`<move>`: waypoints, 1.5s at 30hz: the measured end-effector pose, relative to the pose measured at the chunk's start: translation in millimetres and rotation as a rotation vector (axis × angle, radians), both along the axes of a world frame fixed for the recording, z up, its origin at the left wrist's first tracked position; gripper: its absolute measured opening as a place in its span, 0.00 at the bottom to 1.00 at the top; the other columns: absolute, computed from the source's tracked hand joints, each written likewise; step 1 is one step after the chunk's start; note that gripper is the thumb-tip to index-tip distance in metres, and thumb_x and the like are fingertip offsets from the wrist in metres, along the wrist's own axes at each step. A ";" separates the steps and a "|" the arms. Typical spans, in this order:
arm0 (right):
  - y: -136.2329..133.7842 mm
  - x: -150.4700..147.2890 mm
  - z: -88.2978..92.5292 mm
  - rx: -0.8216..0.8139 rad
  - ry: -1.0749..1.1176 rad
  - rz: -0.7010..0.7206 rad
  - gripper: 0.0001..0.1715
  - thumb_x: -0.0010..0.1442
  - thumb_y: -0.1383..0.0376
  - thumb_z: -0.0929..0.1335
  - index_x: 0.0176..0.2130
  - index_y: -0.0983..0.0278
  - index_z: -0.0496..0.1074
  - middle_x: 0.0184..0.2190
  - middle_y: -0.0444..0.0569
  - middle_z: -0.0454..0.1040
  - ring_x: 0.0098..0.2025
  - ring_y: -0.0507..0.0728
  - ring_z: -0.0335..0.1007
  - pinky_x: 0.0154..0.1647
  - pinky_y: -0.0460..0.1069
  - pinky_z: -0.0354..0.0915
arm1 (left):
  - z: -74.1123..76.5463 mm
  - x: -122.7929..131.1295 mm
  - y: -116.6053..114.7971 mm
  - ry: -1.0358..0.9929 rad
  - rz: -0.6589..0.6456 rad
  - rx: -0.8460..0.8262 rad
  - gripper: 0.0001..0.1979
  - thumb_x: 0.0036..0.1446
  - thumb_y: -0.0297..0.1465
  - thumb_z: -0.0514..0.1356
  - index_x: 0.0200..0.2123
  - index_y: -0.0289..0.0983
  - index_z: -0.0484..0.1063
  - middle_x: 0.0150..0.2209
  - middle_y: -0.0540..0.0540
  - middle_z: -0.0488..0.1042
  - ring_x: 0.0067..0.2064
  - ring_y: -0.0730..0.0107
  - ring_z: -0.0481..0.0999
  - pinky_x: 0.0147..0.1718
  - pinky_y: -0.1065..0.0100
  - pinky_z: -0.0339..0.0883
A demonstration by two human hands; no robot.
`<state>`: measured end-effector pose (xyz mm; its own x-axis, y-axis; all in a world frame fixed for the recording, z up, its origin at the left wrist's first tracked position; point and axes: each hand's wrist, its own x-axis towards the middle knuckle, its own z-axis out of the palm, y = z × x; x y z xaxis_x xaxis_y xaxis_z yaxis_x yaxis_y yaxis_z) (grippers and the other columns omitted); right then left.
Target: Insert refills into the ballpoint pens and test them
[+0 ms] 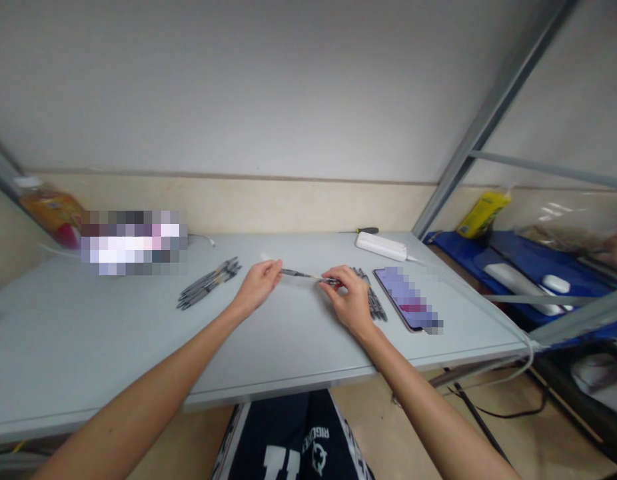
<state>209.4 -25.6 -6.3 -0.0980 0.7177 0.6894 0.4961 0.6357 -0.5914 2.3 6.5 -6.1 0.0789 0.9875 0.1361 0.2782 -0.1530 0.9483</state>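
Observation:
Over the middle of the desk, my left hand (261,285) pinches the rear end of a slim grey pen (294,273). The pen's thin tip points right, toward my right hand (349,297). My right fingers are closed round a small dark piece with a shiny part (330,281), close to the pen tip; whether the two touch is too small to tell. A pile of several grey pens (208,283) lies left of my left hand. Several more dark pens (376,300) lie beside my right hand, partly hidden by it.
A phone (401,300) lies at the right, with a white power strip (381,247) and a screwdriver (367,231) behind it. At the back left stand an orange-filled bottle (53,210) and a blurred-out object (133,243). A metal post (468,153) rises at the right.

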 end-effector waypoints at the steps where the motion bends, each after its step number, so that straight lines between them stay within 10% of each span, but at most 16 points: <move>1: 0.0 0.1 0.0 0.000 0.006 -0.004 0.04 0.54 0.69 0.67 0.33 0.62 0.72 0.33 0.49 0.71 0.33 0.54 0.67 0.31 0.48 0.66 | 0.3 -0.2 0.2 -0.003 0.011 -0.002 0.21 0.55 0.46 0.51 0.19 0.38 0.57 0.15 0.55 0.57 0.18 0.77 0.56 0.19 0.71 0.48; 45: -4.4 0.3 5.6 0.033 0.092 -0.109 0.06 0.55 0.67 0.65 0.34 0.63 0.72 0.32 0.49 0.71 0.30 0.53 0.67 0.32 0.49 0.66 | 6.8 -8.6 2.8 -0.053 0.051 0.053 0.19 0.54 0.43 0.53 0.17 0.38 0.59 0.16 0.53 0.59 0.20 0.75 0.57 0.21 0.71 0.49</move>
<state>209.6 -30.0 -0.7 0.0439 0.6972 0.7155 0.5079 0.6012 -0.6169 -6.4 9.3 0.6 0.0202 0.9815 0.1905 0.2366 -0.1898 0.9529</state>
